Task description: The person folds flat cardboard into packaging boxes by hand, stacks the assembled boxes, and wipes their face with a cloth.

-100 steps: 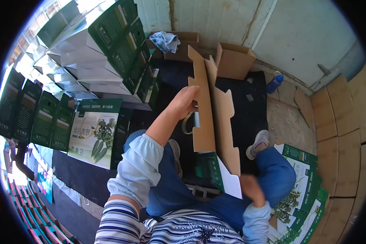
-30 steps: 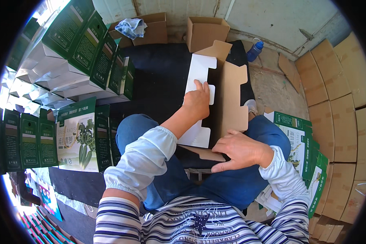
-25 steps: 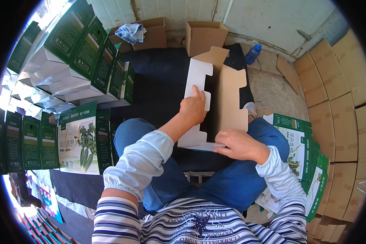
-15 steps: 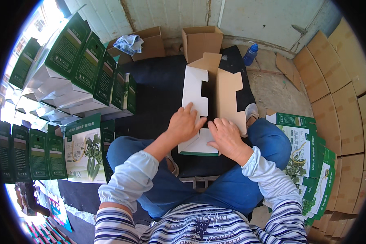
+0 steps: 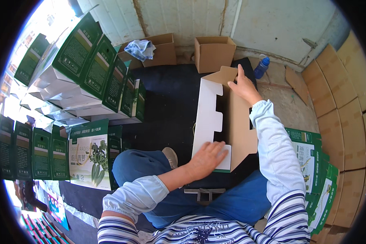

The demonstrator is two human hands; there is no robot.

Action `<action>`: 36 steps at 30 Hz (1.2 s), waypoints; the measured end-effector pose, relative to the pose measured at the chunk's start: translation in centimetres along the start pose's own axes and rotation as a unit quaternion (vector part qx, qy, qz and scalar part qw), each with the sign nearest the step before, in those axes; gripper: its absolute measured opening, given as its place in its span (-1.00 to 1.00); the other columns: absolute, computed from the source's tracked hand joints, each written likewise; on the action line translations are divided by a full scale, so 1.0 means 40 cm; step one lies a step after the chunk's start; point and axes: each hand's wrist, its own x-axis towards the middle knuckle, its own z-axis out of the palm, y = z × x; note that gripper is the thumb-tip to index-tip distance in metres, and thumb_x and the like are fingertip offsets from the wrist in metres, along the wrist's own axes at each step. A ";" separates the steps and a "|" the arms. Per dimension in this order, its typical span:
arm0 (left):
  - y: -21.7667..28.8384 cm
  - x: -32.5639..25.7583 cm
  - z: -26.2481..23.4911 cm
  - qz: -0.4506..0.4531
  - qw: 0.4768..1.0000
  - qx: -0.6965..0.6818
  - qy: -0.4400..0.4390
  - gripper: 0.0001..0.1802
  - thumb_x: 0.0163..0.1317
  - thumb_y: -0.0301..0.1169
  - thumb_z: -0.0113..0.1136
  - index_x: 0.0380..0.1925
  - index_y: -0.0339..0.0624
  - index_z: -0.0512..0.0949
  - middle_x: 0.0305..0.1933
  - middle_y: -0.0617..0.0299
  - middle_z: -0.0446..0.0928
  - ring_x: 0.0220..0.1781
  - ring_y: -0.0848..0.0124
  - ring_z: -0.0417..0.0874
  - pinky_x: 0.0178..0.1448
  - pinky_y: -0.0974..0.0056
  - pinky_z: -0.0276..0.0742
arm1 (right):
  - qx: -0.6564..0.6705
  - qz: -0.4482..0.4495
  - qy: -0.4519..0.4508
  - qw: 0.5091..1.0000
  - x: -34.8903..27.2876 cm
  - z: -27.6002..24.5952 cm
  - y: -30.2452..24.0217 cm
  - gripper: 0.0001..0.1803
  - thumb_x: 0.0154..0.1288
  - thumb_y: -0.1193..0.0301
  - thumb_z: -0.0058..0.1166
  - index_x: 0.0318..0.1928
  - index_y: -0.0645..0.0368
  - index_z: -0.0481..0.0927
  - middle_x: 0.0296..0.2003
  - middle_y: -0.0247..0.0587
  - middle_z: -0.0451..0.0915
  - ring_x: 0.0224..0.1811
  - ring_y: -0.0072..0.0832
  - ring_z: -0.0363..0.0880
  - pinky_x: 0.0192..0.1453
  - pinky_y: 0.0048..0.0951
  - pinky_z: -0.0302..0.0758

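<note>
A part-folded carton (image 5: 206, 114) lies before me, white outside on the left and brown inside on the right, its top uncovered and its flaps notched. My left hand (image 5: 207, 160) rests with extended fingers on the white flap at the carton's near end. At the far right corner my right hand (image 5: 245, 86) reaches to the brown end flap (image 5: 223, 75), index finger stretched out and thumb apart. Its other fingers are partly hidden.
Finished green-and-white cartons (image 5: 83, 61) are stacked at the left. Flat green sheets (image 5: 313, 162) lie to my right, and brown boxes (image 5: 333, 110) line the right side. A blue bottle (image 5: 262, 67), an open brown box (image 5: 214, 55) and a cloth (image 5: 140, 49) are at the back.
My right hand has moved from the near end to the far right corner. The carton's near flap is folded differently, and its right side stands longer and straighter. My left hand shifted nearer.
</note>
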 end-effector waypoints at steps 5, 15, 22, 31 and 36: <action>0.025 0.005 -0.018 -0.008 0.995 -0.094 -0.032 -0.51 0.08 -0.14 0.10 -0.15 -0.35 0.44 0.08 -0.06 0.36 0.14 0.13 0.34 0.19 0.10 0.24 | 0.130 -0.101 -0.136 0.977 0.008 0.000 0.023 -0.45 0.19 0.49 -0.10 0.22 -0.14 0.29 0.08 0.12 0.36 0.07 -0.15 0.41 0.17 -0.31 0.32; 0.098 0.041 -0.013 -0.058 0.994 -0.044 -0.081 -0.52 -0.11 -0.13 0.17 -0.34 -0.36 0.46 -0.14 -0.03 0.40 -0.13 0.18 0.39 -0.08 0.21 0.30 | -0.239 -0.040 -0.065 0.968 -0.085 0.021 0.058 -0.70 0.13 0.48 -0.11 -0.18 -0.01 0.64 -0.01 0.05 0.46 0.01 -0.15 0.46 -0.01 -0.25 0.46; 0.007 -0.046 -0.066 -0.065 0.996 -0.046 -0.037 -0.76 -0.16 -0.41 0.11 -0.42 -0.27 0.46 -0.27 0.09 0.41 -0.17 0.21 0.45 -0.18 0.18 0.39 | -0.311 0.027 -0.185 0.932 -0.135 -0.115 0.074 -0.71 0.08 0.39 -0.11 -0.34 0.27 0.64 -0.33 0.07 0.60 -0.19 -0.13 0.59 -0.13 -0.24 0.51; -0.095 -0.011 -0.110 -0.355 0.902 -0.230 -0.088 -0.52 0.21 -0.13 0.06 -0.01 -0.26 0.36 -0.44 -0.15 0.54 -0.32 -0.06 0.57 -0.28 0.03 0.47 | 0.072 0.190 -0.261 0.944 -0.220 -0.133 0.213 -0.19 0.25 -0.19 -0.47 -0.42 0.36 0.58 -0.66 -0.02 0.53 -0.56 -0.21 0.53 -0.32 -0.33 0.46; -0.086 -0.013 -0.072 -0.276 0.955 -0.010 0.106 -0.38 0.09 -0.23 0.16 0.13 -0.21 0.23 0.03 -0.15 0.38 -0.08 -0.03 0.49 -0.05 0.05 0.41 | -0.175 -0.033 -0.115 0.977 -0.292 -0.079 0.141 -0.50 0.11 0.09 0.07 -0.08 0.22 0.44 -0.32 0.03 0.57 -0.32 -0.16 0.55 -0.26 -0.26 0.47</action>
